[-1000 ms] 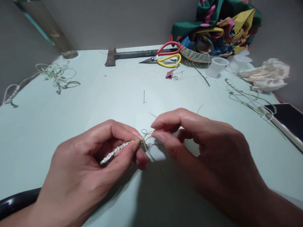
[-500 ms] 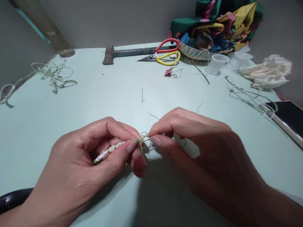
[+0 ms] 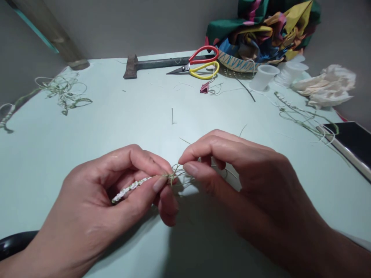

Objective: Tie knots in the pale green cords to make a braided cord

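Observation:
A white and green braided cord (image 3: 131, 189) runs through my left hand (image 3: 116, 200), pinched near its right end between thumb and index finger. Thin green threads (image 3: 173, 176) spread out from that end, with a small loop standing up. Just to the right, my right hand (image 3: 243, 177) pinches a green thread between thumb and index finger, its other fingers curled behind. Loose thread ends stick out behind and below the right fingers. Where exactly each thread passes at the fingertips is too fine to tell.
At the back lie a hammer (image 3: 131, 66), red and yellow scissors (image 3: 193, 68) and a pink binder clip (image 3: 204, 88). A basket (image 3: 237, 61) with colourful cloth, plastic cups (image 3: 264, 77), crumpled tissue (image 3: 327, 87) and a black device (image 3: 352, 143) are right. Tangled cords (image 3: 65, 90) lie left.
My right fingertips have shifted slightly up and left, and the threads between the hands have changed shape. My left hand keeps its pinch on the cord. The whole view has moved a little.

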Demonstrator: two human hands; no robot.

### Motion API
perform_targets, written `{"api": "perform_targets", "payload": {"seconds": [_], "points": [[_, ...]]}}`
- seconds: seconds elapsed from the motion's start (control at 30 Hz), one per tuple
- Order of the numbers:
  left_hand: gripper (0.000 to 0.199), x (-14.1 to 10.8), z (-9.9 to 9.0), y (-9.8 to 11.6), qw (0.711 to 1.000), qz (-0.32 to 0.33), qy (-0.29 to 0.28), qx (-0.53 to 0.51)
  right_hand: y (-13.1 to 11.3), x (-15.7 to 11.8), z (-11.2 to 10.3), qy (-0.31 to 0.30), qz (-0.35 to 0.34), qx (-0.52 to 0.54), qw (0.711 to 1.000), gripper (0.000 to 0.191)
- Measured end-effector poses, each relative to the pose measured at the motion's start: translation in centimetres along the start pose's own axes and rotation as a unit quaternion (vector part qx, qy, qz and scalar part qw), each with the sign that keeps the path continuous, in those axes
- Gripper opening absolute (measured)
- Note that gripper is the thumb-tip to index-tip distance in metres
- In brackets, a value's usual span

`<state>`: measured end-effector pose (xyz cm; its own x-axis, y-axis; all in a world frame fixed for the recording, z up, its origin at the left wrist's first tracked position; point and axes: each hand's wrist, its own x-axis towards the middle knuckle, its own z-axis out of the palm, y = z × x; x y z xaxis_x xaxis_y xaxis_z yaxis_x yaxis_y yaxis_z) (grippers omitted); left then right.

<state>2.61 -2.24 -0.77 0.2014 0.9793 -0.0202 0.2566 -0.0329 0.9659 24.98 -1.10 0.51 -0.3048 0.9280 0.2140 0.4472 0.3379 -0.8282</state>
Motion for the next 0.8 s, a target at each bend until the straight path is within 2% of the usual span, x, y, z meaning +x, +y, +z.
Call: {"api": "perform_targets", "payload": {"seconds": [0.17, 0.27, 0.37, 0.47, 0.53, 0.8], "points": [[0.021, 0.0, -0.2, 0.2, 1.000, -0.004, -0.002, 0.015, 0.1, -0.1, -0.1, -0.002, -0.019, -0.005, 1.000, 0.016], [0.016, 0.1, 0.7, 0.3, 0.998, -0.003, 0.038, 0.050, 0.2, -0.2, -0.1, -0.025, -0.022, 0.005, 0.999, 0.021], [0.022, 0.6, 2.0, 0.6, 0.994, 0.010, 0.078, 0.080, 0.2, -0.2, -0.1, -0.016, -0.013, -0.004, 1.000, 0.024], [0.026, 1.2, 2.8, 0.9, 0.997, 0.002, 0.048, 0.065, 0.0, -0.2, 0.1, 0.003, -0.015, -0.024, 1.000, 0.020], [0.027, 1.3, 2.6, 1.0, 0.999, -0.019, 0.015, 0.035, -0.1, -0.1, 0.1, 0.014, -0.018, -0.038, 0.999, 0.017], [0.026, 0.3, -0.5, 0.2, 0.983, -0.105, -0.089, -0.119, 0.3, 0.0, 0.4, 0.040, -0.051, -0.062, 0.996, 0.019]]}}
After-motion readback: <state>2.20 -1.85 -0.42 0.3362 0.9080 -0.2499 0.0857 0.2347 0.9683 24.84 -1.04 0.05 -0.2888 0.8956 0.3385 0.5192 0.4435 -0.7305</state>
